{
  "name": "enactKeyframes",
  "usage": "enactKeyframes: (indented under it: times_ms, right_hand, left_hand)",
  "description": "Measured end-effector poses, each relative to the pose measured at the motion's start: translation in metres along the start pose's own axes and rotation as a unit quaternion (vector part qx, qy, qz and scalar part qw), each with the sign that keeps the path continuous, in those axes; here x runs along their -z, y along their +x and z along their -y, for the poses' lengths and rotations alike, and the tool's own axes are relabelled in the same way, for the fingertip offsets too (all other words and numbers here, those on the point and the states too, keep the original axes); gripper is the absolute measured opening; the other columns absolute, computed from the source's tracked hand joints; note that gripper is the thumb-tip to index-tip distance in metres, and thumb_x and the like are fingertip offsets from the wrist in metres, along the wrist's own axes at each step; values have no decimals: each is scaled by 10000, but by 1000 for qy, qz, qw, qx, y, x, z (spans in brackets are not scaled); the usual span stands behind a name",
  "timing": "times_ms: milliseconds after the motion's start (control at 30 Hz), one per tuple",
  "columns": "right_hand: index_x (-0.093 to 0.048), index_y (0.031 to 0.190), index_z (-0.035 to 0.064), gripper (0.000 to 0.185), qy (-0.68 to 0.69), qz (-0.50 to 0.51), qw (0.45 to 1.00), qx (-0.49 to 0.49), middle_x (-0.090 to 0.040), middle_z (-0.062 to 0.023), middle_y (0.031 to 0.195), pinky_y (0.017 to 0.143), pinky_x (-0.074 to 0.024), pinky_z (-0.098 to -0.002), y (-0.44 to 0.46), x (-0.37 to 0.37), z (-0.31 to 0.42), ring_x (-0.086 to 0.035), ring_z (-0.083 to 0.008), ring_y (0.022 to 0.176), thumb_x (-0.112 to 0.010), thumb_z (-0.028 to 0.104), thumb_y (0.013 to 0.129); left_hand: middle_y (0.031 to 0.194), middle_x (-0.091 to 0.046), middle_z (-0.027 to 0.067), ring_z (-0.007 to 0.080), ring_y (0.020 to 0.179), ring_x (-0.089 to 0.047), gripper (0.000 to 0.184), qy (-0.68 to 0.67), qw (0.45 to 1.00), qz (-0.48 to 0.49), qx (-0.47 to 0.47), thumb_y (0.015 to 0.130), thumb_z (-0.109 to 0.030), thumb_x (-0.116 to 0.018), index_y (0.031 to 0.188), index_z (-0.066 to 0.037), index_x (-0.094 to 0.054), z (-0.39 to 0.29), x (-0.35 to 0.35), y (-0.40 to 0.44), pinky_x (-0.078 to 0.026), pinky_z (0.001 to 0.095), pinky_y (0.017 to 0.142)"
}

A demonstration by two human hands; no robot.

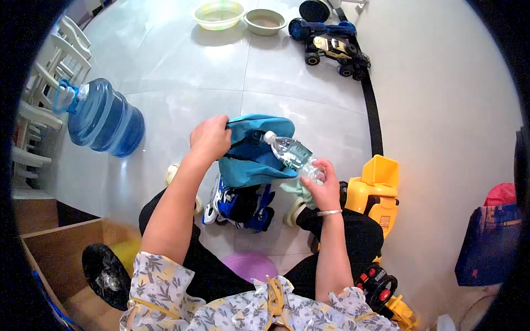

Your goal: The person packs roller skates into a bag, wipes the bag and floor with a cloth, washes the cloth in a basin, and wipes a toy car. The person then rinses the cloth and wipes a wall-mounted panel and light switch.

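My left hand (211,138) is closed on the left edge of a blue fabric bag (251,174), whose mouth gapes open. A clear plastic bottle (292,153) with a white cap is in my right hand (324,190), gripped near its base. The bottle tilts with its cap end over the bag's opening. A pale green cloth (298,190) hangs just below my right hand; whether I hold it too I cannot tell. Under the bag, between my feet, are blue and white inline skates (234,207), partly hidden by it.
A large blue water jug (107,118) lies at left near white chairs (47,71). Basins (265,22) and toy vehicles (334,48) stand farther off. A yellow ride-on toy (375,193) is close at right, a cardboard box (61,243) at lower left.
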State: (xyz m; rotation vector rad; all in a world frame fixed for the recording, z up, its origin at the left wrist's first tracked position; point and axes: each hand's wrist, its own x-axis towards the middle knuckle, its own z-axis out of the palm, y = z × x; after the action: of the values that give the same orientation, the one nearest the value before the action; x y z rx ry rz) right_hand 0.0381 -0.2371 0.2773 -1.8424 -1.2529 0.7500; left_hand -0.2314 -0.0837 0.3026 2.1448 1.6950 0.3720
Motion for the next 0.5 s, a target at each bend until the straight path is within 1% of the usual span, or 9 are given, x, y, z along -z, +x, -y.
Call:
enactKeyframes:
  times_ms: [67, 100, 167, 200, 267, 300, 400, 433, 500]
  right_hand:
    - [-489, 1128, 123, 506, 204, 28, 979, -2, -601, -77, 1067, 795, -492, -311, -10, 4, 7, -594, -181, 927, -736, 65, 690]
    - [-469, 1142, 115, 512, 218, 34, 975, 7, -581, -81, 1115, 814, -492, -303, -10, 3, 2, -586, -175, 945, -722, 30, 706]
    - [-472, 1136, 117, 504, 268, 53, 962, -16, -577, -78, 1123, 818, -490, -302, -9, -4, 8, -585, -174, 949, -723, 36, 706]
    - [-475, 1129, 120, 497, 318, 74, 944, -42, -573, -74, 1130, 822, -489, -301, -8, -10, 14, -583, -174, 953, -724, 41, 707]
    - [-472, 1120, 117, 494, 318, 89, 943, -36, -572, -67, 1119, 823, -488, -295, -3, -22, 26, -575, -172, 957, -732, 60, 704]
    - [-471, 1120, 118, 495, 301, 126, 945, -28, -571, -63, 1115, 819, -485, -293, 2, -28, 29, -570, -169, 957, -735, 70, 704]
    - [-471, 1128, 117, 507, 305, 192, 932, -31, -567, -55, 1102, 806, -477, -287, 15, -42, 41, -559, -157, 951, -742, 88, 700]
    - [-469, 1129, 115, 509, 311, 204, 928, -26, -566, -54, 1102, 804, -475, -280, 21, -46, 41, -560, -153, 947, -741, 84, 699]
    - [-455, 1216, 117, 575, 322, 229, 918, -17, -574, -64, 1100, 801, -474, -268, 33, -49, 36, -566, -144, 922, -724, 68, 710]
  left_hand:
    - [1000, -639, 205, 376, 920, -618, 326, 2, 999, 38, 0, 818, -265, -580, 1086, -84, -612, 4, 0, -3, -497, 447, 782]
    - [1000, -639, 205, 376, 920, -618, 326, 1, 999, 35, -1, 818, -265, -580, 1086, -84, -612, 6, -3, -2, -497, 447, 782]
    - [1133, -620, 194, 326, 999, -617, 481, -144, 989, 2, -18, 873, -413, -565, 1201, -61, -579, 12, -10, -2, -480, 405, 864]
    - [1133, -620, 194, 326, 999, -617, 481, -141, 990, 3, -17, 873, -413, -565, 1201, -61, -579, 15, -13, 0, -480, 405, 864]
    - [1217, -583, 164, 268, 1079, -575, 635, -411, 909, 71, 7, 897, -551, -498, 1267, -37, -539, 17, -10, 5, -468, 381, 903]
    - [1198, -581, 122, 229, 1084, -550, 660, -423, 901, 82, 45, 904, -594, -450, 1231, -32, -562, 15, -7, 5, -499, 369, 844]
    - [1164, -590, 127, 217, 1076, -554, 613, -468, 863, 159, 107, 902, -559, -490, 1202, -31, -576, 3, 19, -6, -510, 323, 791]
    - [1139, -591, 115, 195, 1000, -576, 528, -434, 880, 168, 96, 869, -450, -611, 1185, -28, -581, -2, 27, -8, -508, 293, 740]
    - [1122, -594, 112, 187, 956, -583, 498, -403, 900, 155, 55, 836, -380, -663, 1174, -21, -587, 10, 22, -6, -509, 291, 712]
